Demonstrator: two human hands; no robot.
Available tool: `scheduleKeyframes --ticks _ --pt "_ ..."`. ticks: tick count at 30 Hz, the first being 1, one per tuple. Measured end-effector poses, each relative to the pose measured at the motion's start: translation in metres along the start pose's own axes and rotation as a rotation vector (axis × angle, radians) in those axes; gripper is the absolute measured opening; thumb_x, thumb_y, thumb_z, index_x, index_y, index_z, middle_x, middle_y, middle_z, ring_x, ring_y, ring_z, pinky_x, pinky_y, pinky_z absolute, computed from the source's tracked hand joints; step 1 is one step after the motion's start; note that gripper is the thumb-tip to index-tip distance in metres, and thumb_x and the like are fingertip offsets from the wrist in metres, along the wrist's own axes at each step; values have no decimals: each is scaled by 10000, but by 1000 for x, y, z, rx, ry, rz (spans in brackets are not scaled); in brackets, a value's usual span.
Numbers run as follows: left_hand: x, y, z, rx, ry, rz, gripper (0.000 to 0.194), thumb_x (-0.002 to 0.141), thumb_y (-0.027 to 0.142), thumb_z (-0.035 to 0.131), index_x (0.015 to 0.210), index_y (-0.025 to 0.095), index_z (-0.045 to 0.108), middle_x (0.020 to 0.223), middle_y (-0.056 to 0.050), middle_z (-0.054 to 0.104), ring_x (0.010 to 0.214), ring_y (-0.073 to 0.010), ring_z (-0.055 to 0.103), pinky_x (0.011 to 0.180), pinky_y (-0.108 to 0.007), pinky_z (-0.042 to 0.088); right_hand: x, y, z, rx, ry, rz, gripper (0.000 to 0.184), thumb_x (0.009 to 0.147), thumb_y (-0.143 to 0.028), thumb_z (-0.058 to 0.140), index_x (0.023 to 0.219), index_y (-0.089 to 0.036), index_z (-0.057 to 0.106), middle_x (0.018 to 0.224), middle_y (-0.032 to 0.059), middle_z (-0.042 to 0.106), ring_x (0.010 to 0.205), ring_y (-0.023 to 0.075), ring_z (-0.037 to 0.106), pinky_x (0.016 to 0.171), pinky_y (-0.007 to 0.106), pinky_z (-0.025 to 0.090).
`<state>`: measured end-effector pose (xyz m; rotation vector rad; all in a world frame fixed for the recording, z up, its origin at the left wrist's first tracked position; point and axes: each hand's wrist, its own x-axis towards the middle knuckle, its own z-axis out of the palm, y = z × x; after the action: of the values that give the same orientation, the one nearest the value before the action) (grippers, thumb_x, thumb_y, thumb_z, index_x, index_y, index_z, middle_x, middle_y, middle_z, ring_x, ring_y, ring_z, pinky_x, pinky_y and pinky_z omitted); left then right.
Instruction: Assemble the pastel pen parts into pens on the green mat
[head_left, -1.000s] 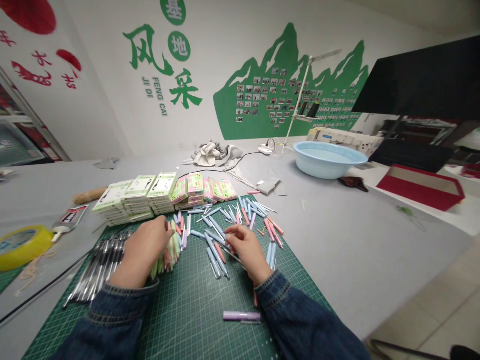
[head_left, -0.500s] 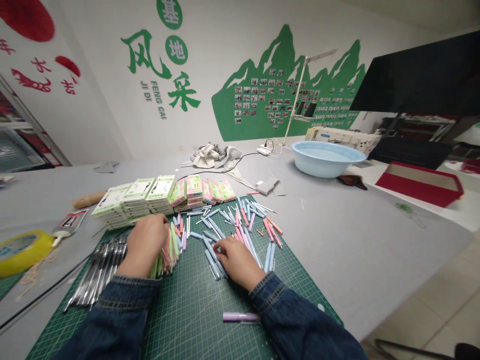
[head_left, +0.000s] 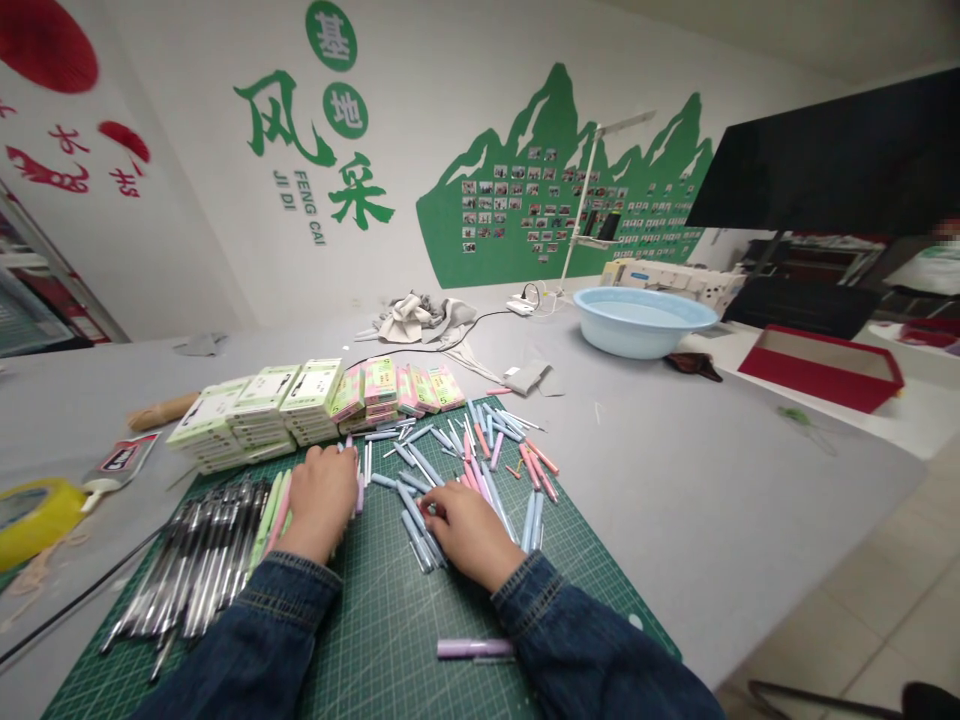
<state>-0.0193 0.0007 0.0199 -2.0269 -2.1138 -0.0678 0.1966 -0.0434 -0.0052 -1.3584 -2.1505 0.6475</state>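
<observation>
Several pastel pens lie on a green cutting mat (head_left: 360, 640). My left hand (head_left: 324, 495) is closed with the fingers curled down among green (head_left: 268, 510) and purple pens; its fingertips are hidden, so what they hold cannot be made out. My right hand (head_left: 471, 530) has its thumb and forefinger bent together at a blue pen (head_left: 412, 510) in the middle of the mat. Clear pens with black grips (head_left: 199, 560) lie side by side left of my left hand. A single purple pen (head_left: 472, 649) rests near my right sleeve.
White-green boxes (head_left: 262, 400) and pink-green boxes (head_left: 382, 385) stand along the mat's back edge. Yellow tape (head_left: 45, 520) and a glue tube (head_left: 120, 465) lie to the left. Farther back are a blue basin (head_left: 637, 335), a red box (head_left: 817, 385) and crumpled cloth (head_left: 412, 320).
My left hand has shifted right across the green and pink pens, uncovering more of the black-grip pens, which now look more spread out. My right hand stays at the blue pens. The view has shifted slightly.
</observation>
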Motion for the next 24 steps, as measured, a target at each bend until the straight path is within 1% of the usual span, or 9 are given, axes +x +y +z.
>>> scheduleKeyframes --ticks 4,8,11,15,17,19,20,22,24 --pt "-2 0 -2 16 -16 7 335 868 216 340 897 156 669 944 -199 658 901 -308 503 681 -338 334 0 1 0 -2 3 -7 193 834 -208 546 986 -217 665 948 48 639 886 173 581 772 256 388" --pt "-2 3 -2 11 -47 9 376 892 275 320 921 137 669 898 -227 665 907 -333 500 691 -360 327 0 1 1 0 5 -10 198 832 -211 548 991 -225 665 939 44 637 870 169 579 765 256 389" --pt "-3 8 2 19 -16 19 401 903 278 303 999 137 665 892 -234 666 938 -338 503 725 -375 324 0 0 1 3 6 -8 197 834 -217 552 993 -225 667 939 46 636 869 169 578 768 257 389" --pt "-9 19 5 -7 34 96 389 884 222 339 1148 187 621 917 -201 675 948 -327 521 762 -387 331 0 -1 0 8 3 -10 204 836 -213 553 1006 -219 666 938 46 639 869 164 580 773 252 389" --pt "-11 26 5 -44 37 140 373 879 232 359 1130 208 634 904 -179 680 939 -325 532 770 -390 345 0 -1 0 10 4 -16 211 840 -206 544 1012 -216 665 939 46 642 868 161 580 773 248 388" --pt "-13 29 5 -118 28 179 364 875 240 378 1138 234 629 906 -144 686 925 -304 553 773 -378 368 1 0 0 6 9 -24 207 841 -204 539 1006 -213 665 934 46 645 860 161 580 765 247 387" --pt "-13 28 4 -159 21 180 372 868 230 388 1163 249 613 920 -125 689 924 -288 566 780 -368 380 1 1 0 3 12 -25 201 841 -207 539 998 -212 665 930 45 646 856 161 580 759 247 387" --pt "-12 23 2 -210 20 127 408 850 196 403 1214 260 576 966 -100 692 934 -263 586 807 -359 397 1 2 1 -4 17 -22 187 843 -219 539 980 -212 666 918 45 647 851 164 579 750 249 386" --pt "-10 13 0 -218 17 60 401 834 181 416 1191 235 592 1005 -101 692 957 -258 595 845 -366 401 1 3 1 -9 21 -17 177 848 -230 536 967 -213 666 915 46 647 858 168 579 749 251 385"
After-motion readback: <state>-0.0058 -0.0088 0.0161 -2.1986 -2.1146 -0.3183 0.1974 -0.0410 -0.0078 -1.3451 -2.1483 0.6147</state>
